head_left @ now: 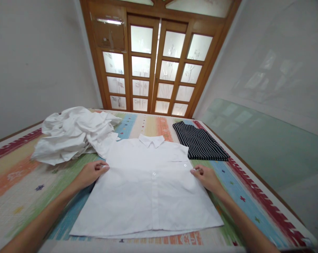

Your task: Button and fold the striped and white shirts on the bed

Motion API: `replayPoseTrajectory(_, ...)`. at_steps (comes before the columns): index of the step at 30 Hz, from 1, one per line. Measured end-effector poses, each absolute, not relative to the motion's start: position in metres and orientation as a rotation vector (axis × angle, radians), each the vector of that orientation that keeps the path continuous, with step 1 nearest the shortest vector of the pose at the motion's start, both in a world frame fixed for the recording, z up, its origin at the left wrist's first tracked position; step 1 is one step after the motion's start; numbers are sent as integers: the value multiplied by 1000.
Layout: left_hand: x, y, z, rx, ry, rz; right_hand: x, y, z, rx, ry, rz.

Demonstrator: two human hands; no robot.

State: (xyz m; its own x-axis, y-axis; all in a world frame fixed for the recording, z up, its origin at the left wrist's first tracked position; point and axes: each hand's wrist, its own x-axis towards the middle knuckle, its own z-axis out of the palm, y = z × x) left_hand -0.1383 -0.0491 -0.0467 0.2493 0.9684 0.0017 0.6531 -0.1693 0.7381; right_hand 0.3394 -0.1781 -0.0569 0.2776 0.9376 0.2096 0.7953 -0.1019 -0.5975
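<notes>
A white collared shirt (145, 189) lies flat, front up, on a striped colourful mat (19, 182), collar pointing away from me. My left hand (92, 172) pinches the shirt's left edge at about chest height. On the opposite edge, at the same height, my right hand (206, 176) pinches the cloth beside a small button. Both sleeves look folded in under or across the body of the shirt.
A heap of crumpled white clothes (72, 133) lies at the back left of the mat. A folded dark garment with thin white stripes (199, 142) sits at the back right. Wooden glass-paned doors (155, 66) stand behind; a glass panel (266, 144) leans against the right wall.
</notes>
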Motion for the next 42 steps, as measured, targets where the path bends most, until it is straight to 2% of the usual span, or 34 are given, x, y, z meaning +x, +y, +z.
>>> replayPoseTrajectory(4,-140,-51,-48,1940,1506,663,340,-177,-62,-2006,-1544,225)
replayPoseTrajectory(8,-154,-57,-44,1946,1455,780,352,-188,-56,-1868,-1549,188)
replayPoseTrajectory(14,-182,-75,-38,2257,1265,641,369,-222,-44,-1693,-1849,590)
replayPoseTrajectory(17,-184,-79,-42,2354,1182,630,368,-225,-46,-1704,-1881,658)
replayPoseTrajectory(26,-172,-75,-41,2561,984,537,369,-207,-49,-1601,-2047,538)
replayPoseTrajectory(35,-167,-67,-38,2227,1162,893,373,-195,-39,-1596,-1694,739)
replayPoseTrajectory(42,-146,-60,-16,2029,1343,888,370,-170,-36,-1579,-1438,864)
